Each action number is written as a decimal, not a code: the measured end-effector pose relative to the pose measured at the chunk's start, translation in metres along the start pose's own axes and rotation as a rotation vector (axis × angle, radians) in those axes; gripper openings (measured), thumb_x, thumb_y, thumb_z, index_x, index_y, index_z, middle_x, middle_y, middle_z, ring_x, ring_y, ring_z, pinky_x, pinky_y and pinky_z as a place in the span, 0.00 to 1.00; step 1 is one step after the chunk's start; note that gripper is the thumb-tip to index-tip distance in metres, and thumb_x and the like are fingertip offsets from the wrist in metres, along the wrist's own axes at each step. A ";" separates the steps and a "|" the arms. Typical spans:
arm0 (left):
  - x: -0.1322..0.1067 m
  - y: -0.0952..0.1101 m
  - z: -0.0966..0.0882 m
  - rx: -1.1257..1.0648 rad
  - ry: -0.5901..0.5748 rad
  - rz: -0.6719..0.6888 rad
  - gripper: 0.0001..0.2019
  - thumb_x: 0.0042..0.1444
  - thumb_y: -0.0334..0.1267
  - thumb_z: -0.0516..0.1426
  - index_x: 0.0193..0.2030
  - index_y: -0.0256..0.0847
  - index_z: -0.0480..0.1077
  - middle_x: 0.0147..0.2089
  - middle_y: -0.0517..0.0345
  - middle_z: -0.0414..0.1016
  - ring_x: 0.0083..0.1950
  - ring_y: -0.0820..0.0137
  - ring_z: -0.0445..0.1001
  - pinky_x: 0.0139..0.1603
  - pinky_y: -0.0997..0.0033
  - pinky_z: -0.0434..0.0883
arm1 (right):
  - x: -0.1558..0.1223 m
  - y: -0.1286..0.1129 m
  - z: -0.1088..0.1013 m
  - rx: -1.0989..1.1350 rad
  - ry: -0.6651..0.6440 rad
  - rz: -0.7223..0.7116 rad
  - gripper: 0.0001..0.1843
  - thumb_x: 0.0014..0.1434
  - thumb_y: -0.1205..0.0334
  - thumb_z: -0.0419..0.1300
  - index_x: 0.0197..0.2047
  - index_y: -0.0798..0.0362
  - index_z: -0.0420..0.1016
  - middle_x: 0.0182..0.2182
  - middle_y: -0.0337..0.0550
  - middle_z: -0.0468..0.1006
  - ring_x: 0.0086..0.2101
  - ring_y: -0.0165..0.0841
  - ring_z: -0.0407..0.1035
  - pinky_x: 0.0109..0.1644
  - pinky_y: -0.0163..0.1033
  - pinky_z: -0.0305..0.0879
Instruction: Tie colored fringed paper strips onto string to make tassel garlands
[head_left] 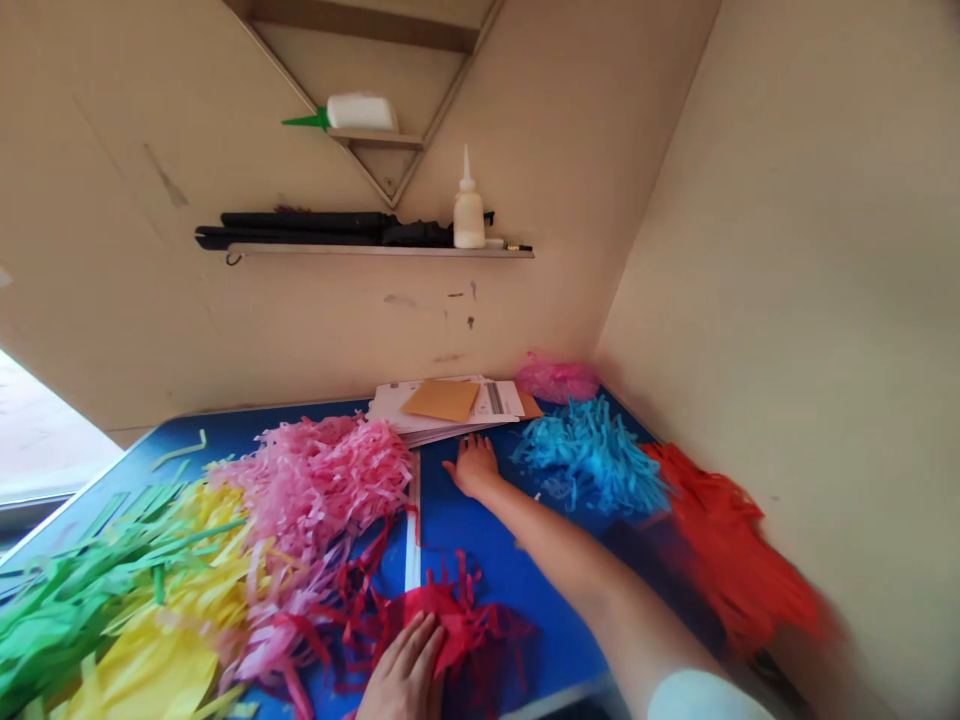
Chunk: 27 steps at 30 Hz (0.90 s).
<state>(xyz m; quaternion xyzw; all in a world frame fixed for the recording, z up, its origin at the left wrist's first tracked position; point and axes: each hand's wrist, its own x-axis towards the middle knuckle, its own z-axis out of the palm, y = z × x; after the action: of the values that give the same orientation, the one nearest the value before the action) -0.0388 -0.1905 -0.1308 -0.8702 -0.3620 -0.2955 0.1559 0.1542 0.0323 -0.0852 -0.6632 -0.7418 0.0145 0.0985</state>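
My right hand (472, 465) reaches far across the blue table (487, 540), palm down with fingers stretched toward a stack of white papers and a tan envelope (448, 404); it holds nothing. My left hand (406, 675) lies flat near the front edge, fingers pressing on a bunch of dark red fringed tissue paper (457, 620). Left of my right hand lies a heap of pink fringed paper (330, 485). On its right is a blue fringed pile (592, 455).
Yellow (176, 610) and green (67, 590) fringed paper cover the table's left side. A bright red pile (731, 550) lies along the right wall, a pink bag (556, 380) in the corner. A wall shelf carries a white glue bottle (469, 205) and black items.
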 end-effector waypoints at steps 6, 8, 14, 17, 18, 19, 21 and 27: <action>0.011 0.008 -0.009 0.040 -0.037 -0.082 0.17 0.60 0.34 0.51 0.53 0.43 0.75 0.51 0.54 0.80 0.49 0.64 0.79 0.45 0.67 0.79 | -0.091 0.060 -0.015 -0.082 0.006 -0.022 0.32 0.66 0.51 0.52 0.63 0.68 0.64 0.62 0.64 0.63 0.62 0.48 0.57 0.67 0.49 0.44; 0.012 0.010 -0.009 0.025 -0.034 -0.126 0.17 0.60 0.35 0.50 0.51 0.44 0.76 0.50 0.54 0.80 0.49 0.63 0.79 0.45 0.65 0.80 | -0.118 0.076 -0.021 -0.100 0.023 -0.020 0.30 0.65 0.51 0.54 0.62 0.67 0.66 0.61 0.64 0.65 0.61 0.49 0.58 0.67 0.50 0.44; 0.030 0.011 -0.017 -0.167 -0.142 -0.342 0.17 0.63 0.42 0.50 0.49 0.45 0.77 0.49 0.54 0.81 0.48 0.61 0.79 0.48 0.62 0.77 | -0.147 0.116 -0.059 -0.086 0.114 -0.043 0.15 0.64 0.66 0.54 0.49 0.61 0.78 0.49 0.57 0.76 0.54 0.43 0.65 0.65 0.47 0.49; 0.051 0.009 -0.029 -0.305 -0.318 -0.574 0.17 0.62 0.42 0.50 0.49 0.43 0.77 0.50 0.50 0.80 0.51 0.60 0.78 0.50 0.64 0.73 | -0.162 0.106 -0.080 -0.057 0.164 -0.029 0.15 0.65 0.71 0.51 0.44 0.57 0.80 0.40 0.54 0.78 0.46 0.42 0.67 0.60 0.50 0.54; 0.058 0.007 -0.032 -0.342 -0.384 -0.649 0.17 0.63 0.42 0.49 0.49 0.42 0.77 0.50 0.49 0.80 0.52 0.59 0.77 0.50 0.65 0.71 | -0.172 0.092 -0.083 -0.039 0.192 -0.021 0.16 0.65 0.70 0.50 0.45 0.56 0.79 0.40 0.54 0.77 0.46 0.43 0.67 0.58 0.51 0.56; 0.064 0.004 -0.035 -0.357 -0.413 -0.687 0.17 0.63 0.42 0.49 0.48 0.43 0.77 0.49 0.49 0.81 0.51 0.60 0.77 0.49 0.67 0.70 | -0.185 0.073 -0.084 0.008 0.223 -0.029 0.15 0.66 0.69 0.51 0.47 0.55 0.78 0.40 0.54 0.77 0.46 0.43 0.67 0.56 0.50 0.58; 0.072 -0.003 -0.037 -0.375 -0.451 -0.743 0.17 0.63 0.43 0.49 0.45 0.43 0.78 0.43 0.49 0.82 0.45 0.61 0.79 0.42 0.70 0.69 | -0.218 0.025 -0.078 0.205 0.286 -0.116 0.13 0.66 0.65 0.53 0.46 0.52 0.78 0.39 0.48 0.77 0.43 0.39 0.68 0.53 0.45 0.62; 0.069 -0.019 -0.035 -0.421 -0.426 -0.792 0.17 0.62 0.43 0.51 0.32 0.41 0.78 0.29 0.54 0.80 0.31 0.68 0.75 0.31 0.74 0.61 | -0.255 -0.056 -0.031 0.423 0.156 -0.262 0.07 0.58 0.71 0.61 0.37 0.52 0.80 0.36 0.43 0.78 0.38 0.35 0.71 0.44 0.36 0.69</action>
<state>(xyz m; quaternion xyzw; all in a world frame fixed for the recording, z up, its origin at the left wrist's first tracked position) -0.0272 -0.1570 -0.0592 -0.7195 -0.6211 -0.2142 -0.2250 0.1306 -0.2297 -0.0787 -0.5253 -0.7920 0.1051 0.2928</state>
